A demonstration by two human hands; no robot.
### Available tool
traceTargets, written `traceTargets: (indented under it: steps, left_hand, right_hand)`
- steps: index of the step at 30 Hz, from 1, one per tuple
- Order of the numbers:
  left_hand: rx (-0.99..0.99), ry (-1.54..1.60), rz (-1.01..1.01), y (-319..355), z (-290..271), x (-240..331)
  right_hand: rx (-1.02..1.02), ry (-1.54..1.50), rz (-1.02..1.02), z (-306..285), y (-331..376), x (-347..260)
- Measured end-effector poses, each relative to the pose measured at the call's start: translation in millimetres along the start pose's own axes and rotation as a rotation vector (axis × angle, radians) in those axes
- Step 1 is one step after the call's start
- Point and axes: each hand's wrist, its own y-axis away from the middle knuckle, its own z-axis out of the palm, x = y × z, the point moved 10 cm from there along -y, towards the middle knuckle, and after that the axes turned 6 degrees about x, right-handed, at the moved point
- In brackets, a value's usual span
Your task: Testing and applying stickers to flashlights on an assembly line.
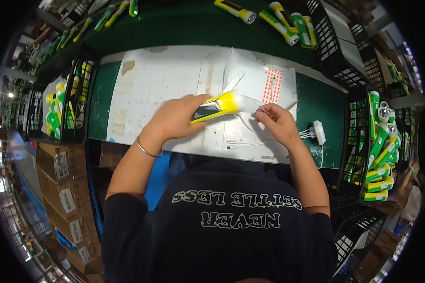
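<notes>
My left hand (pixel 172 118), slightly blurred, is wrapped round a yellow and dark flashlight (pixel 227 102). The lamp end points right and is smeared by motion. Just right of it, my right hand (pixel 279 123) pinches the thin end of what looks like a white cable; its tip is partly hidden by the fingers. Further branches of white cable (pixel 252 143) lie on the white board below, with small plugs at their ends. They lead right to a white charger block (pixel 319 132) at the board's edge.
A red-dotted strip (pixel 271 86) lies on the white work board (pixel 165 70). Black crates of green and yellow flashlights stand left (pixel 82 127) and right (pixel 359 113). Several flashlights (pixel 281 28) rest on the green table's far side. Cardboard boxes (pixel 56 184) are stacked at lower left.
</notes>
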Motion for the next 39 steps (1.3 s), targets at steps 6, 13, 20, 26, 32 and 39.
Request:
traceTargets:
  steps: [6, 13, 20, 26, 32, 39]
  left_hand:
    - [0.934, -0.203, -0.079, 88.6, -182.5, -54.5]
    - [1.345, -0.840, -0.765, 235.3, -317.9, -138.7]
    - [1.122, -0.840, -1.011, 275.4, -358.8, -256.1]
    - [1.274, -1.111, -0.686, 190.1, -334.0, -178.8]
    - [1.145, -0.709, -0.044, 42.4, -229.3, -74.3]
    - [0.638, -0.249, 0.377, -85.4, -94.1, 67.6]
  right_hand:
    - [0.317, 0.189, -0.265, -97.0, -69.3, -20.4]
    - [0.696, 0.492, -0.162, -229.1, -179.0, 33.8]
    - [0.627, 0.719, -0.059, -214.7, -224.3, 36.8]
    - [0.774, 0.783, 0.114, -200.7, -219.2, 7.1]
    - [0.717, 0.757, 0.027, -178.4, -190.5, -28.9]
    - [0.053, 0.185, -0.358, -124.8, -112.2, -133.4]
